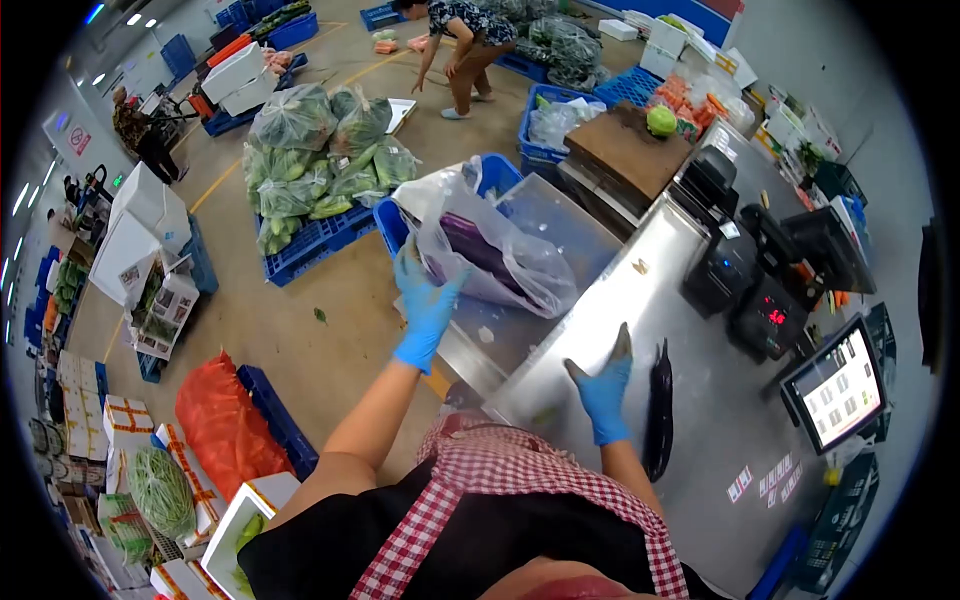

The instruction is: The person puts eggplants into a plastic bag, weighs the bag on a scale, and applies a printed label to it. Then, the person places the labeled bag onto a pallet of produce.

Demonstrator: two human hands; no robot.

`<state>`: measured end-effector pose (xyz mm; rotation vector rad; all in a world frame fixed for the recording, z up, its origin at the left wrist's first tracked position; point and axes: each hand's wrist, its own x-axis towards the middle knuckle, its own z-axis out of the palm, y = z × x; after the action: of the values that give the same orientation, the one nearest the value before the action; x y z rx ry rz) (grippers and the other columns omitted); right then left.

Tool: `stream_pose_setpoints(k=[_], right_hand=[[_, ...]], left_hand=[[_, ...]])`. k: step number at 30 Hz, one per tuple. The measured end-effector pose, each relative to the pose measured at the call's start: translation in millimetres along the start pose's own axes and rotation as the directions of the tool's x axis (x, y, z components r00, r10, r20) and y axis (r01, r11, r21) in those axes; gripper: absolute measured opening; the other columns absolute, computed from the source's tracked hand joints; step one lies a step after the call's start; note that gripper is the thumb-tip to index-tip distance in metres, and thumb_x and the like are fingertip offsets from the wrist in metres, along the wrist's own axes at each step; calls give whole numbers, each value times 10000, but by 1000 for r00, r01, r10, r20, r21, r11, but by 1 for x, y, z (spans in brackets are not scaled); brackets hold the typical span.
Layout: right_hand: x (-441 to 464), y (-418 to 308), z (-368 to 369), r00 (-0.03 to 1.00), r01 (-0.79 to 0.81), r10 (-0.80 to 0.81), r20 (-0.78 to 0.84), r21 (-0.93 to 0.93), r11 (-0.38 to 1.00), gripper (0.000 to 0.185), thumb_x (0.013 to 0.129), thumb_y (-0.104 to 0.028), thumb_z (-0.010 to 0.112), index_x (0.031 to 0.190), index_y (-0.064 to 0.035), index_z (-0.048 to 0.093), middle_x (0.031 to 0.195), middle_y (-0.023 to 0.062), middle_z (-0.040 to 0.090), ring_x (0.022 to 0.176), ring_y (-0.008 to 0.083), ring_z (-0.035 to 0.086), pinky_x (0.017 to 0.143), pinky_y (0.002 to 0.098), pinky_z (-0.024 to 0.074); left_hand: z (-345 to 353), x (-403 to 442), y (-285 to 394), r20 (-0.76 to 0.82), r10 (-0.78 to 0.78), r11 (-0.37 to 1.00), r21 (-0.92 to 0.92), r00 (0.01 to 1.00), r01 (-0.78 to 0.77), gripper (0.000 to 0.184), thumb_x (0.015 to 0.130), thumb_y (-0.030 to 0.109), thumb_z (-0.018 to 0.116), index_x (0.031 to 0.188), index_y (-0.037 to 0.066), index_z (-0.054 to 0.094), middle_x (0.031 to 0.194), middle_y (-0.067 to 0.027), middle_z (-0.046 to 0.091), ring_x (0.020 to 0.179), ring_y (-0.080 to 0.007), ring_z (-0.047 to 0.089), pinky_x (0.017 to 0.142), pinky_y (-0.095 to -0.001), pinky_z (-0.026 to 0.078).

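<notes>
My left hand (427, 300), in a blue glove, is at the near-left edge of a clear plastic bag (535, 260). Its thumb and fingers are spread; whether they touch the plastic I cannot tell. Inside the bag lie long purple eggplants (480, 250). The bag rests by a blue crate (388, 222) and a clear sheet-like surface beside the steel counter (690, 400). Over that counter my right hand (603, 390), also blue-gloved with darkened fingertips, is open and holds nothing. Just right of it lies a single dark eggplant (659, 410).
Right on the counter stand a black printer (722, 268), a red-digit display (770, 317) and a lit touchscreen (835, 388). Bagged green vegetables (320, 165) sit on a blue pallet (320, 243). A red mesh sack (228, 425) is lower left. Another person (468, 50) bends over behind.
</notes>
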<state>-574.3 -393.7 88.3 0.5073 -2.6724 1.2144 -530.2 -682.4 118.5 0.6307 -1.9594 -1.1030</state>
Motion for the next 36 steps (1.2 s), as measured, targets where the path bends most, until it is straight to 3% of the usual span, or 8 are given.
stream_pose_setpoints(k=[5, 8, 10, 14, 18, 23, 30, 36], right_hand=[[93, -15, 117, 989, 138, -148, 4, -384, 913, 753, 668, -279, 706, 1268, -4, 343, 1206, 217, 437, 1085, 341, 452, 907, 417, 378], [149, 52, 152, 865, -456, 325, 382, 328, 828, 380, 756, -190, 592, 1067, 13, 512, 984, 176, 578, 892, 300, 572, 774, 386, 475], [159, 7, 117, 852, -522, 178, 493, 827, 210, 201, 794, -187, 511, 867, -12, 578, 825, 139, 618, 748, 249, 606, 706, 341, 495], [163, -19, 124, 981, 124, -119, 150, -26, 992, 753, 643, -301, 714, 1244, 8, 382, 1219, 187, 441, 1133, 319, 444, 937, 391, 381], [133, -38, 153, 993, 95, -58, 99, -428, 899, 794, 624, -360, 710, 1255, -5, 385, 1263, 204, 402, 1158, 352, 396, 945, 426, 331], [176, -29, 146, 927, -376, 287, 243, 625, 684, 210, 767, -83, 509, 907, 26, 622, 845, 75, 617, 782, 133, 548, 769, 253, 417], [218, -48, 185, 988, -85, 136, 76, -467, 880, 725, 619, -360, 730, 1164, 36, 462, 948, 177, 604, 837, 316, 599, 733, 388, 467], [207, 35, 221, 768, -639, 329, 549, 635, 434, 294, 732, -181, 536, 937, 24, 585, 867, 120, 608, 756, 280, 576, 715, 349, 471]], left_hand=[[23, 89, -30, 66, 192, 937, 286, 979, -202, 727, 634, 314, 733, 1205, 3, 408, 1127, -212, 441, 1027, -343, 458, 870, -416, 377], [11, 134, -63, 373, -141, 985, -38, 917, 167, 359, 719, 240, 655, 955, -21, 582, 800, -116, 607, 746, -218, 565, 672, -323, 444], [4, 154, -89, 491, -160, 923, -233, 856, 307, 259, 762, 206, 622, 923, 3, 610, 716, -47, 622, 607, -122, 558, 575, -242, 447], [-37, 190, -62, 706, -254, 796, -235, 661, 557, 185, 786, 153, 573, 915, 26, 613, 727, -31, 621, 612, -80, 539, 548, -188, 414], [-44, 209, -57, 840, -180, 700, -257, 512, 667, 285, 801, 135, 536, 1035, -20, 590, 650, -20, 575, 605, -95, 534, 626, -226, 419], [-46, 221, -54, 895, -171, 655, -209, 412, 726, 306, 809, 126, 517, 1058, -47, 562, 668, -48, 581, 625, -124, 567, 633, -245, 445], [-35, 231, -50, 935, -19, 728, -229, 353, 646, 196, 793, 133, 520, 886, -16, 606, 749, -96, 625, 686, -160, 591, 700, -267, 442], [-39, 243, -52, 938, -2, 626, -270, 347, 732, 328, 801, 143, 472, 1097, 16, 535, 837, -76, 623, 760, -149, 582, 725, -248, 411]])
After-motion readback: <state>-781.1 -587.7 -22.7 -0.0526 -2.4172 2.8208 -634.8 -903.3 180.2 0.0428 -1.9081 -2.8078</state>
